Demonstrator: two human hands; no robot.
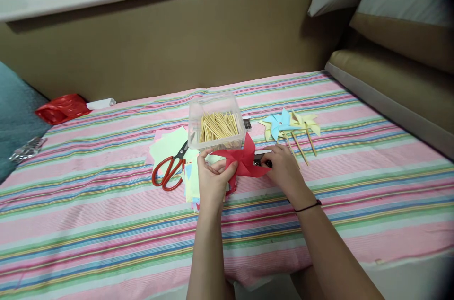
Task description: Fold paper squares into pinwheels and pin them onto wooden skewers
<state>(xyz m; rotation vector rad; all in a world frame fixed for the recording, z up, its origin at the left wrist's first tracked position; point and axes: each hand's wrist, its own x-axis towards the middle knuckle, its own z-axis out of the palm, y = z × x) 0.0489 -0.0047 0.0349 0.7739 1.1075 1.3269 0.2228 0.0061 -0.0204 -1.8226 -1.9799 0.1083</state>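
My left hand point(212, 174) pinches a folded red paper pinwheel point(244, 160), its thumb pressed near the middle. Right of the pinwheel, the curled fingers of my right hand point(283, 167) are at a small case with dark contents point(259, 159); what the fingertips grip is hidden. Just beyond the pinwheel stands a clear plastic box point(217, 141) of thin wooden sticks point(219, 126). Red-handled scissors point(172, 167) rest on coloured paper sheets point(170, 141) left of my left hand. More cut paper point(191, 189) lies partly under that hand.
Finished pinwheels on sticks, a blue one point(281, 124) and pale yellow ones point(308, 123), lie to the right. A striped cloth point(117, 224) covers the surface. At the far left are a red plastic bag point(64, 108) and a clear packet point(27, 149). Cushions point(407, 2) stand at right.
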